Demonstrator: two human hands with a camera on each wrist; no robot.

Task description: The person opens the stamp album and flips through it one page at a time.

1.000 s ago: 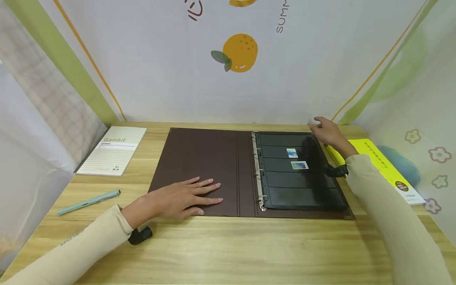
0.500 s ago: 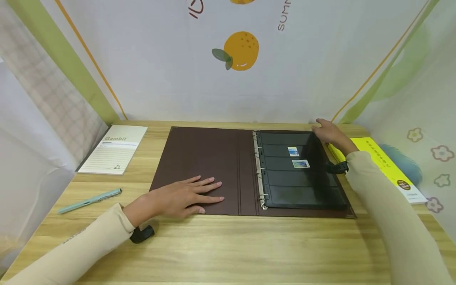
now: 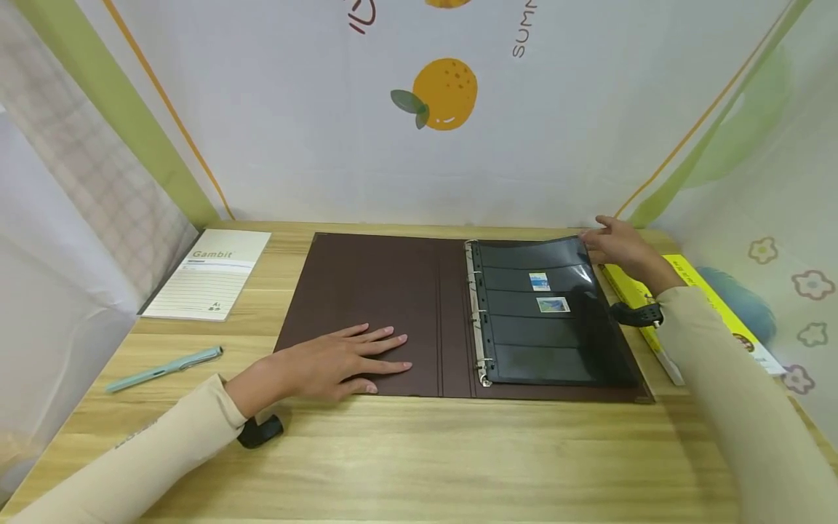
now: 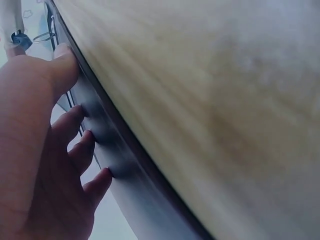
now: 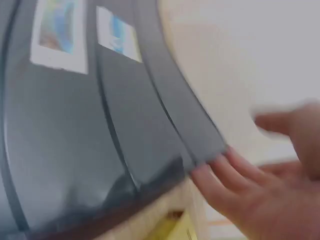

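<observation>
A brown ring binder [image 3: 366, 291] lies open on the wooden table [image 3: 419, 451]. My left hand [image 3: 340, 360] rests flat on its left inside cover, fingers straight; the left wrist view shows that hand [image 4: 45, 150] lying on the dark cover [image 4: 125, 170]. On the right lies a black pocket page [image 3: 550, 342] holding two stamps [image 3: 539, 281] [image 3: 553, 304]. My right hand [image 3: 618, 244] is at the page's far right corner, which is raised a little. In the right wrist view the fingertips [image 5: 220, 170] touch that corner of the page [image 5: 75, 130], with the thumb apart from it.
A lined notepad [image 3: 209, 275] lies at the far left with a pale green pen [image 3: 164, 370] in front of it. A yellow book [image 3: 707, 306] lies right of the binder under my right forearm. Cloth walls close in the back and both sides. Metal rings [image 3: 476, 313] run down the binder's spine.
My right hand has shifted slightly right along the page's far edge, and the page's far right corner has lifted off the stack. My left hand has stayed put.
</observation>
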